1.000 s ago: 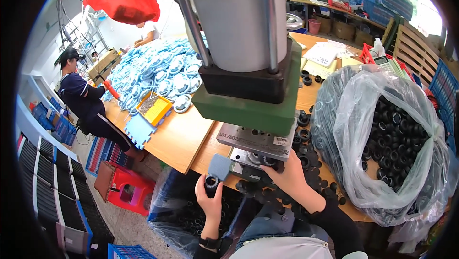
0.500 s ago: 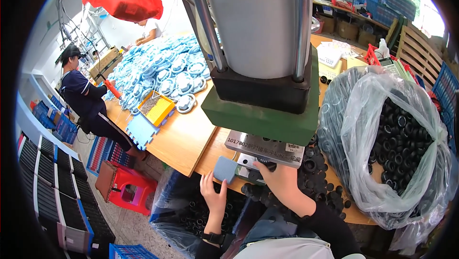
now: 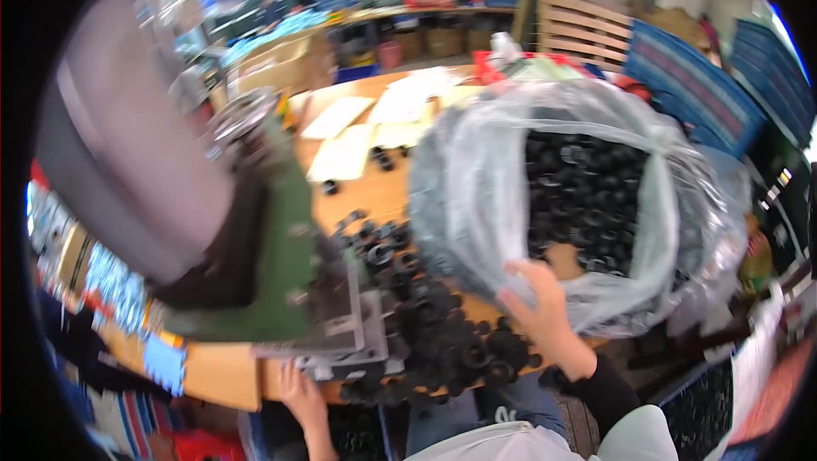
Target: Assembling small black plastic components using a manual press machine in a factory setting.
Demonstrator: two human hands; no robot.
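Observation:
My right hand [image 3: 549, 316] is at the near left rim of a clear plastic bag [image 3: 477, 206], thumb and forefinger apart, with no part between them. Inside the bag lie many black rings [image 3: 587, 197]. My left hand [image 3: 304, 397] is low at the table's front edge, just below the press's metal die [image 3: 340, 325], fingers stretched and apart. The green and grey press [image 3: 285, 257] leans across the left side, blurred. A heap of small black rubber parts [image 3: 442, 333] is spread between the press and the bag.
Papers [image 3: 340, 146] and a few loose black rings [image 3: 383, 159] lie at the back of the wooden table [image 3: 383, 197]. A red basket [image 3: 494, 65] stands behind the bag. Blue crates [image 3: 698, 78] and a wooden pallet [image 3: 583, 27] are at the far right.
The view has swung to the right. My right hand has left the die under the press and moved over to the bag's rim. My left hand has stayed close to the press.

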